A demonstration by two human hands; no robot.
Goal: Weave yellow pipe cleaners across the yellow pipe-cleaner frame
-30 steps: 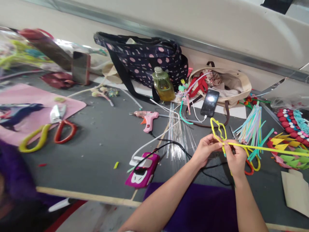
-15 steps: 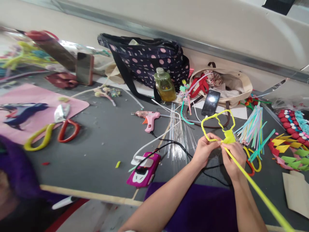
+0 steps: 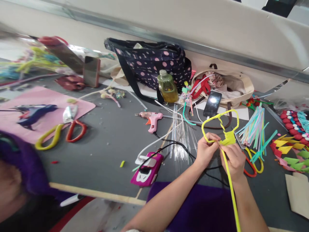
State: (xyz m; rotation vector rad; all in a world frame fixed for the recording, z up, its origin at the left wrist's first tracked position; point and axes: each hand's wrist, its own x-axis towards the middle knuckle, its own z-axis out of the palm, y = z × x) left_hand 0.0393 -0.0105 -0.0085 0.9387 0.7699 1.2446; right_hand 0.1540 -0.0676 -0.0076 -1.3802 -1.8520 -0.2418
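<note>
Both hands hold a bright yellow looped frame [image 3: 208, 121], which looks like wire wrapped in a yellow strip. It has two rounded loops with a twisted piece between them and a flat woven-looking patch [image 3: 229, 138] at its lower part. My left hand [image 3: 207, 150] pinches the lower left edge of the frame. My right hand [image 3: 233, 161] is closed just under the patch, its fingertips close to the left ones. From between the fingers a long yellow strip [image 3: 231, 190] runs down past my right wrist. The exact grip points are partly hidden by the fingers.
Left of my hands lie a pink glue gun [image 3: 153, 121], a magenta car-shaped case [image 3: 147, 169] and thin wires [image 3: 181, 141]. Scissors [image 3: 251, 164], pastel strips [image 3: 254, 129] and a phone [image 3: 212, 103] are near the right hand. A bottle [image 3: 167, 87] stands behind. Another person's purple sleeve [image 3: 26, 164] shows at left.
The trailing yellow strip has swung from the lower right to nearly straight down. The frame has turned slightly in my hands, and the camera view has shifted a little left.
</note>
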